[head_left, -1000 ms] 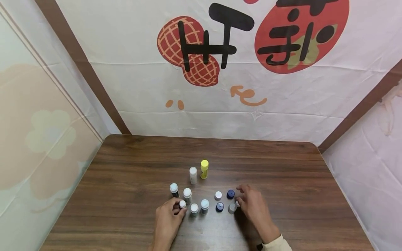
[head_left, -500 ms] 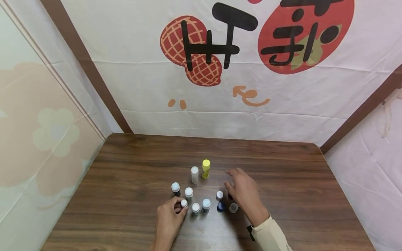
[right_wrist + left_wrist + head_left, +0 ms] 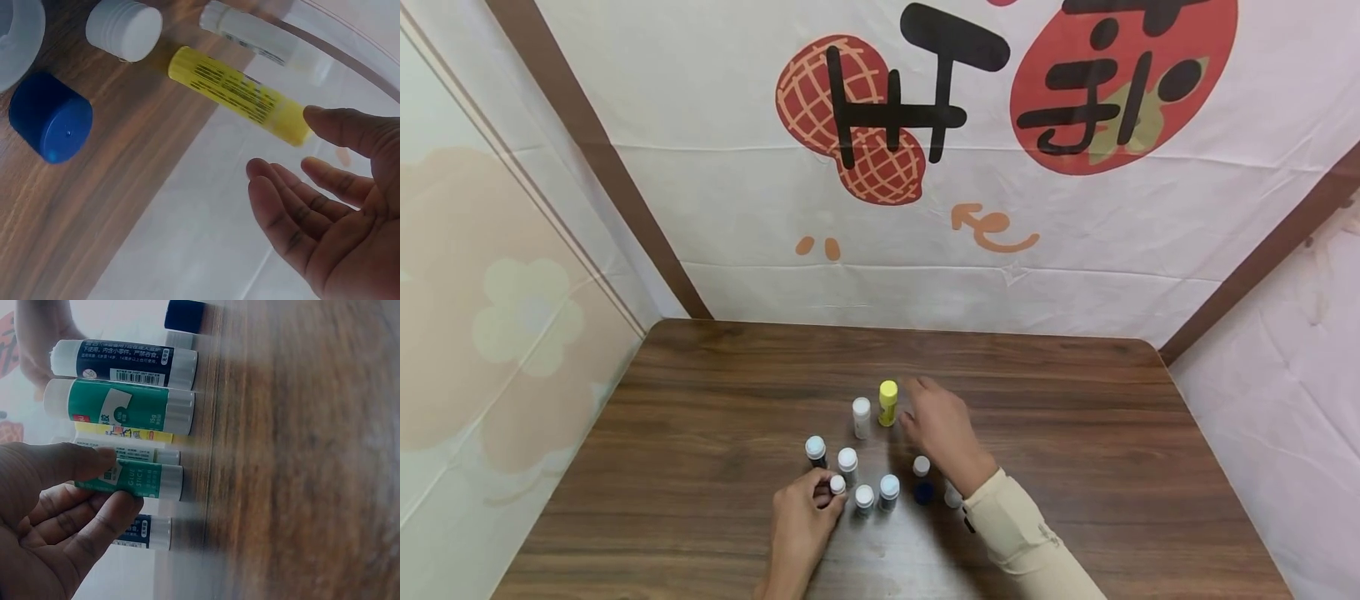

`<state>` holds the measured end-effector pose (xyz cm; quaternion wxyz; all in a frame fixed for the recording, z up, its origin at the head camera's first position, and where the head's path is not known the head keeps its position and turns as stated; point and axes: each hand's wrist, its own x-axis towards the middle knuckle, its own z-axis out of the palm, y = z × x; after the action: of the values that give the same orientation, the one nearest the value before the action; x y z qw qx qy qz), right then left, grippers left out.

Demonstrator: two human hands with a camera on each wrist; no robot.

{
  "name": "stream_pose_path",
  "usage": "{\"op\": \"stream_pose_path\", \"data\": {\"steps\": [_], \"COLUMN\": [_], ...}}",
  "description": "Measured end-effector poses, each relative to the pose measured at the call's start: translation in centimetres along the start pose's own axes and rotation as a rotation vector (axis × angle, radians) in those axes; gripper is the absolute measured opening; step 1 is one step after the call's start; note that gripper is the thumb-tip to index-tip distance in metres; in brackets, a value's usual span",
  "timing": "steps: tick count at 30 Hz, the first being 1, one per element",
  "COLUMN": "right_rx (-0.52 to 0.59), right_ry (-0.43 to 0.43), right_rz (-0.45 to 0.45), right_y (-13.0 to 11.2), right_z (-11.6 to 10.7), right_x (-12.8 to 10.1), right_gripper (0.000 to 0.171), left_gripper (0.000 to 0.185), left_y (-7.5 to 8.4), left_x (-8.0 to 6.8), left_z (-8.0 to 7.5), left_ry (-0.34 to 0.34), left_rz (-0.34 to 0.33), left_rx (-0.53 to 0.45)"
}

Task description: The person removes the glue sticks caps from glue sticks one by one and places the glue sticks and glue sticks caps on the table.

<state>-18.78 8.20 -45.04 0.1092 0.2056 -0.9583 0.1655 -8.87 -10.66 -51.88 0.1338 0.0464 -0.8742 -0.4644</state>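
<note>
My left hand (image 3: 801,521) pinches a green glue stick (image 3: 147,480) between thumb and fingers; it stands upright on the table, its white top (image 3: 837,484) showing in the head view. With fingers spread and slightly bent, my right hand (image 3: 943,429) is just right of an upright yellow glue stick (image 3: 888,406). In the right wrist view its thumb (image 3: 340,128) overlaps the top end of the yellow stick (image 3: 228,90); whether they touch I cannot tell. A white glue stick (image 3: 861,421) stands left of the yellow one.
Several more glue sticks stand near my left hand, among them a dark blue one (image 3: 125,362) and another green one (image 3: 125,406). Below my right forearm lie a white cap (image 3: 921,466), a blue cap (image 3: 923,493) and a clear cap (image 3: 952,497), partly behind the sleeve.
My right hand has moved left and away from me, from beside the caps to the yellow glue stick. The left hand keeps its pinch on the green glue stick.
</note>
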Motion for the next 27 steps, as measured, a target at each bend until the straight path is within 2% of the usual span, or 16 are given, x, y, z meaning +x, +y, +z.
{"op": "stream_pose_path", "data": {"steps": [8, 20, 27], "right_rx": [-0.001, 0.040, 0.084], "right_ry": [-0.043, -0.081, -0.063], "right_rz": [-0.030, -0.077, -0.064], "right_y": [-0.5, -0.7, -0.4], "right_z": [1.5, 2.0, 2.3], "right_x": [1.4, 2.0, 2.0], "right_gripper": [0.058, 0.035, 0.035], "left_gripper": [0.022, 0.022, 0.022], "left_y": [0.0, 0.0, 0.1], "left_x": [0.0, 0.0, 0.0], "left_z": [-0.1, 0.0, -0.1], "left_ry": [-0.016, -0.019, -0.015], "left_rz": [-0.004, 0.003, 0.002], "left_rx": [-0.007, -0.006, 0.010]}}
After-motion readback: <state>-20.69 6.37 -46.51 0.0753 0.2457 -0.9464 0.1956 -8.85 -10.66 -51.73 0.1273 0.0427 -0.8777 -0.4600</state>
